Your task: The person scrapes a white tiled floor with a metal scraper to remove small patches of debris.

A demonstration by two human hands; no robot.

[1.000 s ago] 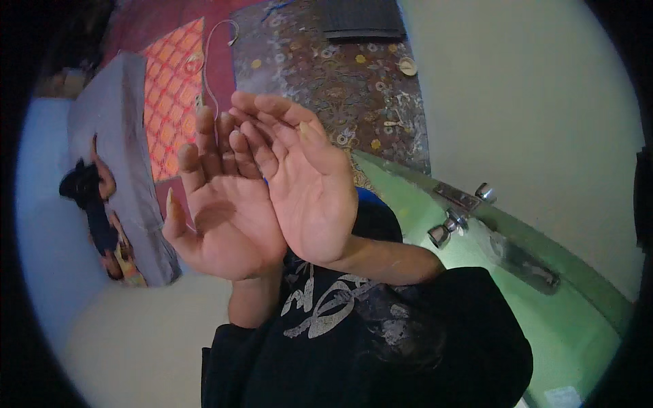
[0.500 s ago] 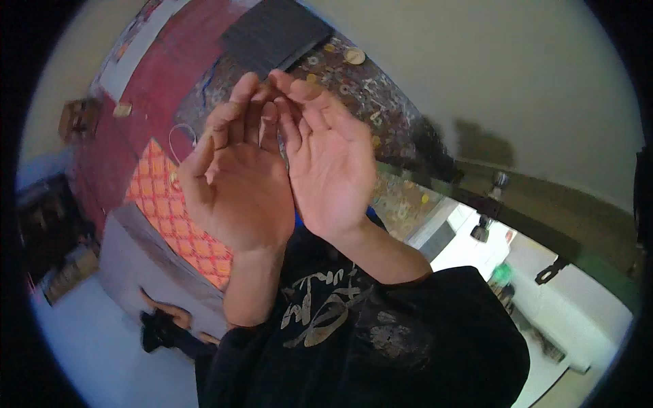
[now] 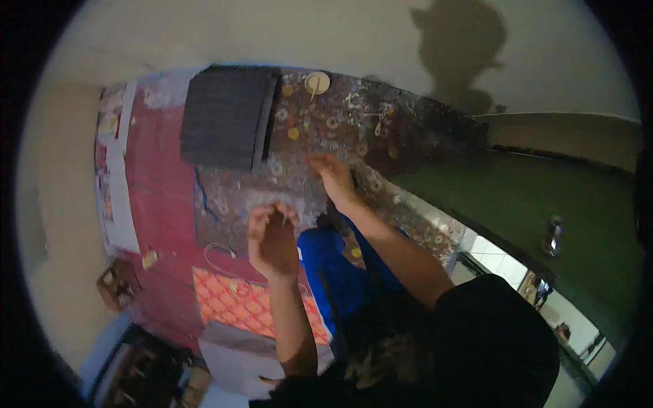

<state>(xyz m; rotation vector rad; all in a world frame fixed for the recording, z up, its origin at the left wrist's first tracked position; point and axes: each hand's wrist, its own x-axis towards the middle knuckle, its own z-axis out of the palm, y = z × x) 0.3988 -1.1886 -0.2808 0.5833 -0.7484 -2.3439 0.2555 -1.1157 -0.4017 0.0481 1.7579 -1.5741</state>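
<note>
My left hand hovers over the patterned cloth with its fingers curled inward. Something thin seems pinched at its fingertips, but it is too small to make out. My right hand reaches further out, and its spread fingers touch the cloth's dark surface with round yellow motifs. Below both hands lies a blue garment, over my lap. A black sleeve covers my right upper arm.
A dark grey folded pad lies at the cloth's far left, with a small round pale dish beside it. A red carpet, an orange patterned cloth and a thin white cord are on the left. A green surface with a metal fitting is on the right.
My hands were raised close to the camera with palms together; now they are apart and lowered toward the patterned cloth. The view has swung round over the floor.
</note>
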